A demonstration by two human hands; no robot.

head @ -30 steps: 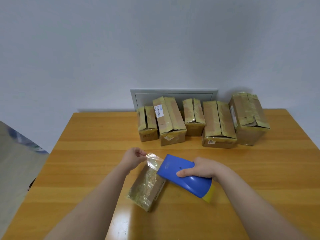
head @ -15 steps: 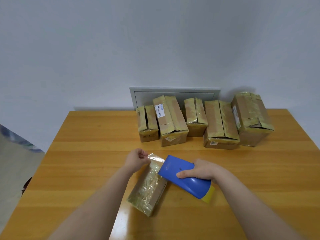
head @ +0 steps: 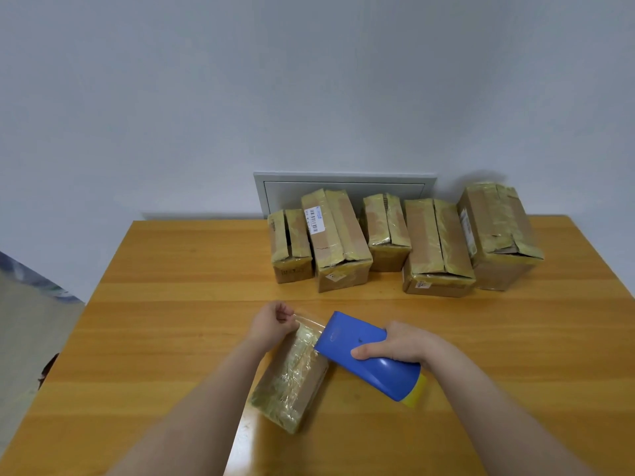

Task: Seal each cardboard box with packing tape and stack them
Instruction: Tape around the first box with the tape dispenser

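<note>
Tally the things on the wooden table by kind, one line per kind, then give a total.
Cardboard boxes in the back row: 5
Cardboard box being taped near the hands: 1
Blue tape dispenser: 1
Total: 7

The wooden counter (head: 171,321) carries 5 taped cardboard boxes in a row along its far edge, right of centre: a small one (head: 290,247), a longer labelled one (head: 338,240), a small one (head: 386,231), a broad one (head: 436,245), and the tallest (head: 498,231) at the right. Near the middle lies 1 tape-wrapped box (head: 292,379), angled.
</note>
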